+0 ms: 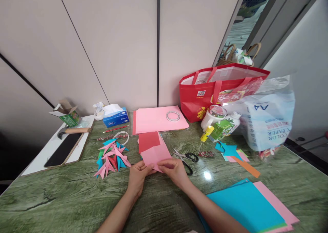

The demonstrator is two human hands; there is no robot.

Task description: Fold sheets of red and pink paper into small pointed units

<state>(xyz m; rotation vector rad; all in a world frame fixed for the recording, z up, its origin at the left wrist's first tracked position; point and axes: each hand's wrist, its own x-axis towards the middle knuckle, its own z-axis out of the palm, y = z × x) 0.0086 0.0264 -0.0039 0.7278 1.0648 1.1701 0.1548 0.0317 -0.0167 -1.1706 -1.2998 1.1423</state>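
Note:
Both of my hands pinch the near edge of a pink paper square (pixel 155 155). My left hand (pixel 138 175) grips its left corner, and my right hand (pixel 175 170) holds the right side. Just beyond the square lies a red paper square (pixel 148 142), partly covering more pink paper. Black-handled scissors (pixel 186 157) rest open beside my right hand. To the left of my left hand is a pile of folded paper pieces (pixel 112 157) in pink, blue, red and green.
Pink sheets (pixel 156 118) with a ring (pixel 173 116) lie at the back. Behind on the right stand a red bag (pixel 194 99), a glue stick (pixel 207 133) and a plastic paper pack (pixel 269 116). Blue sheets (pixel 246 205) lie front right; a phone (pixel 64 150) rests on the left.

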